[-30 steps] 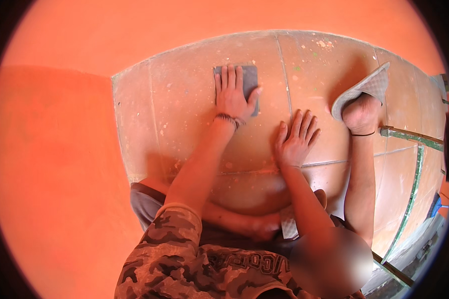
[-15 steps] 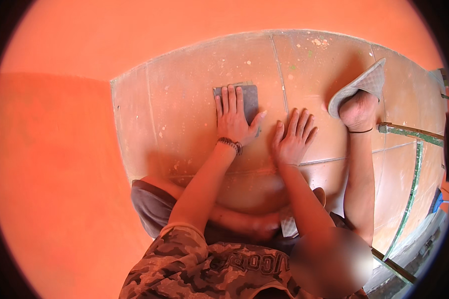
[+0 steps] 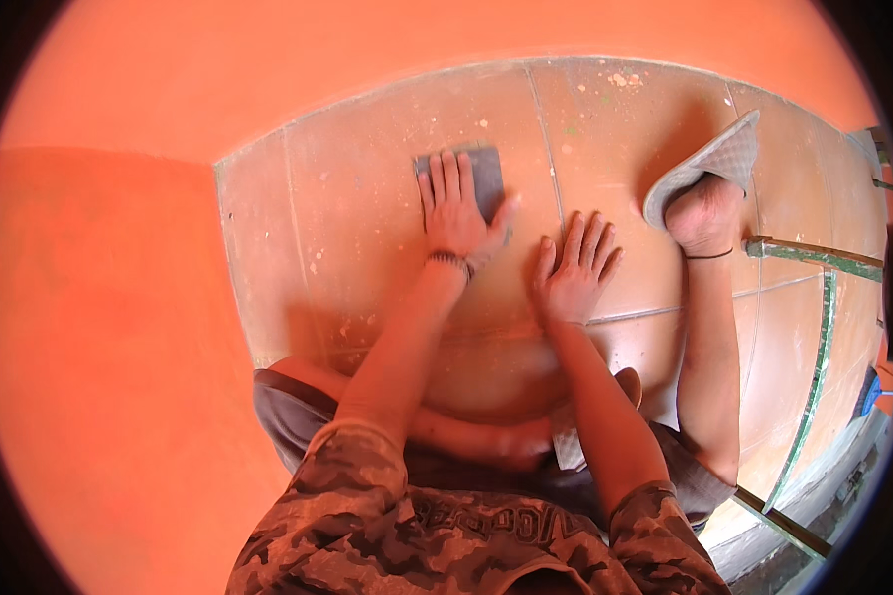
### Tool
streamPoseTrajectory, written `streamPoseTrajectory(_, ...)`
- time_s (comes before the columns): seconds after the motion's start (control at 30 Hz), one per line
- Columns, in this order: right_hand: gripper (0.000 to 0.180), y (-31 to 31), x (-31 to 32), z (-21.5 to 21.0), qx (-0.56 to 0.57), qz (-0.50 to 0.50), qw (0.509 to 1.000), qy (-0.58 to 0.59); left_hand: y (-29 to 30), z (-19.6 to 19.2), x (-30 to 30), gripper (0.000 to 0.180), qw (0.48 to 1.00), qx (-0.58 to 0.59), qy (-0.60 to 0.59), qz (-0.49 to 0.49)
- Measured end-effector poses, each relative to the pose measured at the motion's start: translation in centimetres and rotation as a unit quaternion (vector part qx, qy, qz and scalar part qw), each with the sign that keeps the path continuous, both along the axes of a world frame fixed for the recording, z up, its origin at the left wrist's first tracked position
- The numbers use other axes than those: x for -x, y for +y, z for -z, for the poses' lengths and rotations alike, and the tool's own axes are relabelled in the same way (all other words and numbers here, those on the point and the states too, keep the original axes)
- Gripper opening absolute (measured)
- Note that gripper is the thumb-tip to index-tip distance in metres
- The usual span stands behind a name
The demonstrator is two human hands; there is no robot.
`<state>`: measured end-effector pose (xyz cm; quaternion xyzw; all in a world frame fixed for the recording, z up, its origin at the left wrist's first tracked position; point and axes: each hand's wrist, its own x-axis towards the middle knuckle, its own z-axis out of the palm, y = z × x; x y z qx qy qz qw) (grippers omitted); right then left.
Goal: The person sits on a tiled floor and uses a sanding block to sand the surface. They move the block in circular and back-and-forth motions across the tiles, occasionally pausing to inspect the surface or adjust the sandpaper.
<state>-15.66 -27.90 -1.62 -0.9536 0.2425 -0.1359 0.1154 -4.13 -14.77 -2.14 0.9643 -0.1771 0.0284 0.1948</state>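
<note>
Bare tiled floor (image 3: 367, 228) lies open left of and beyond the left hand (image 3: 454, 213); to the right, the right hand (image 3: 571, 273) lies flat just beside it; farther right the sandalled foot (image 3: 702, 193) and metal frame (image 3: 814, 327) block passage.

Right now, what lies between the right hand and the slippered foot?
In the head view, only bare speckled floor tile lies between the right hand and the foot in the grey slipper; nothing sits on that stretch.

Grey pad (image 3: 478, 178), camouflage-patterned shirt (image 3: 446, 535), orange wall (image 3: 119, 347)
</note>
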Motion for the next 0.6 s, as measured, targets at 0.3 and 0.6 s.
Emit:
streamPoseTrajectory(0.3,0.06,0.3,0.6,0.1,-0.008,0.003,1.0,0.003,-0.3,-0.2,-0.5,0.094,1.0,-0.028,-0.009,-0.006)
streamPoseTrajectory(0.6,0.06,0.5,0.5,-0.2,-0.022,0.005,1.0,-0.003,-2.0,-0.1,-3.0,0.093,0.999,-0.05,0.004,0.01)
